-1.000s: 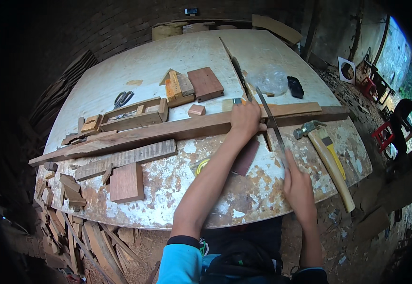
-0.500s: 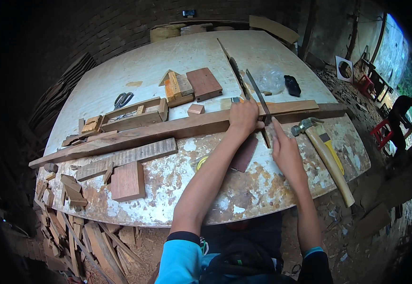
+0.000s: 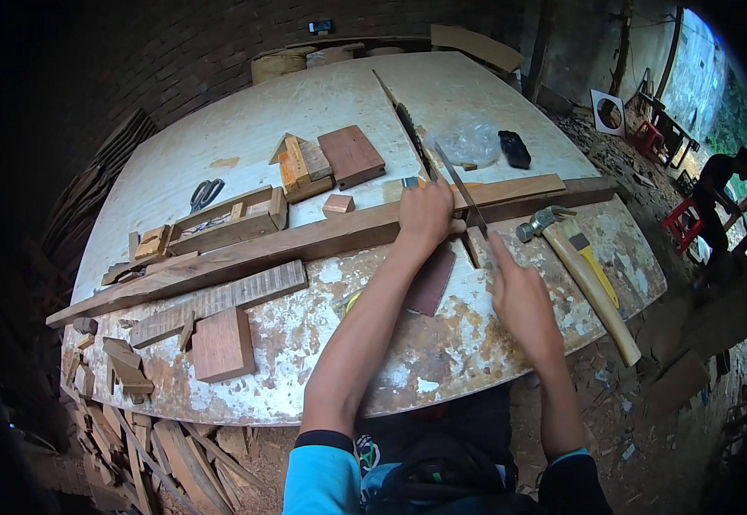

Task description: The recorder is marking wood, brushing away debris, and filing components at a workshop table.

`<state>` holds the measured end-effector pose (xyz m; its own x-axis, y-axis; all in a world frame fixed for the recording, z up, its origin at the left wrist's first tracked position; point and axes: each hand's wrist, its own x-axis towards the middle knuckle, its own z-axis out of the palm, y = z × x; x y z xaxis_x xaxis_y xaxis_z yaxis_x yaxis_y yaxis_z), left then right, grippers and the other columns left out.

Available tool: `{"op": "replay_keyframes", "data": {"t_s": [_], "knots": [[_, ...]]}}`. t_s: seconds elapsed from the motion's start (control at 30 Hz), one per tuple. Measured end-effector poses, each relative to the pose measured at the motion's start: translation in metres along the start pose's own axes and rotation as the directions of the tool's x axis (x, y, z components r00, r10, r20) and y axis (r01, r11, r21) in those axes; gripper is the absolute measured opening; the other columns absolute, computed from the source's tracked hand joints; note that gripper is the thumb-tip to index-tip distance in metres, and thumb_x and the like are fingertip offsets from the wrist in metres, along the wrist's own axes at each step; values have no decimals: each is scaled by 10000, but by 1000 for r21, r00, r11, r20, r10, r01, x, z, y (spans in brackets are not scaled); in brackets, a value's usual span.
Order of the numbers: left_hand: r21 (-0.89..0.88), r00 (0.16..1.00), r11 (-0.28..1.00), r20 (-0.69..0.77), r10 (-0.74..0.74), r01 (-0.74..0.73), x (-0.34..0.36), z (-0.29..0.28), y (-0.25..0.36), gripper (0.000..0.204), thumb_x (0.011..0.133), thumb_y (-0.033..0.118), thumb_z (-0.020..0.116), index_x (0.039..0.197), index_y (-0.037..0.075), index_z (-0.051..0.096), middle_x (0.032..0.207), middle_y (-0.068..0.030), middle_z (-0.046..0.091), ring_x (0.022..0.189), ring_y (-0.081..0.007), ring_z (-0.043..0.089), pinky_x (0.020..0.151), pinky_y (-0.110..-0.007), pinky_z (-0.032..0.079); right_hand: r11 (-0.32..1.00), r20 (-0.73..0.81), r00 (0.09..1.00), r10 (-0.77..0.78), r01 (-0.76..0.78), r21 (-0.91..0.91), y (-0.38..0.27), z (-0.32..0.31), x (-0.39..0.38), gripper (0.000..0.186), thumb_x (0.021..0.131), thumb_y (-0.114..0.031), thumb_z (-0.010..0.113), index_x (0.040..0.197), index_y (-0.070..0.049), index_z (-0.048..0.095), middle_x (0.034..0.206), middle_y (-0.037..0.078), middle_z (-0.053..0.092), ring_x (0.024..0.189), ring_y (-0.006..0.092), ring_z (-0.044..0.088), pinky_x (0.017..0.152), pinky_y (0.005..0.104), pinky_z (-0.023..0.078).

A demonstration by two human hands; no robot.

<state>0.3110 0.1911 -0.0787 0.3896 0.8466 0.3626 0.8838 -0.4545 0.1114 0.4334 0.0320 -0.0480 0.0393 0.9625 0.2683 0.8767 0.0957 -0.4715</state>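
The left hand (image 3: 426,211) was closed over the long beam (image 3: 322,233), with its fingertips hidden on the far side. The right hand (image 3: 523,300), a little apart from it, was clamped on the near end of a long, narrow metal blade (image 3: 456,178). The blade slanted away to the left, crossing above the beam just beside the left thumb; whether it touched the wood I could not tell. The beam lay across the table (image 3: 244,129) from side to side, and a thin, paler strip (image 3: 523,188) ran along its right part.

Beyond the left hand, a round saw blade (image 3: 407,127) stood in a slot in the table, with a clear plastic bag (image 3: 468,144) and a black object (image 3: 515,149) to its right. A hammer (image 3: 583,287) lay near the right hand, over a yellow tool (image 3: 595,257). A dark red sheet (image 3: 431,287) lay beside the left forearm. Further left were a rough board (image 3: 219,303), a reddish block (image 3: 223,345), an open wooden box (image 3: 234,233) and scissors (image 3: 207,194).

Scrap wood (image 3: 184,463) lay below the table, and at the far right another person (image 3: 716,193) bent forward near a red stool (image 3: 684,225).
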Motion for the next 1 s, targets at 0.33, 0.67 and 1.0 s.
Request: {"op": "replay_keyframes", "data": {"t_s": [0.33, 0.67, 1.0], "knots": [[9, 1000, 1000, 19, 5, -5, -1, -4, -5, 575, 574, 447, 808, 840, 0, 561, 763, -172, 659, 711, -306, 670, 609, -396, 517, 996, 135, 989, 63, -70, 48, -2, 1, 1, 531, 808, 32, 460, 1336, 22, 412, 875, 351, 596, 818, 424, 638, 749, 450, 506], [50, 1000, 999, 19, 17, -18, 0, -2, 5, 562, 566, 428, 832, 853, 24, 565, 755, -140, 664, 718, -288, 674, 617, -380, 520, 998, 57, 998, 40, -42, 44, 8, -1, 13, 471, 851, -26, 464, 1321, -45, 440, 717, 288, 587, 703, 447, 601, 653, 501, 476], [53, 999, 998, -2, 36, -36, -1, -8, 5, 535, 623, 424, 770, 858, -2, 549, 753, -161, 648, 722, -308, 657, 617, -400, 508, 963, 14, 999, 36, -39, 265, 33, -66, -86, 517, 865, -61, 483, 1372, -74, 382, 797, 242, 618, 750, 435, 601, 650, 477, 462]]}}
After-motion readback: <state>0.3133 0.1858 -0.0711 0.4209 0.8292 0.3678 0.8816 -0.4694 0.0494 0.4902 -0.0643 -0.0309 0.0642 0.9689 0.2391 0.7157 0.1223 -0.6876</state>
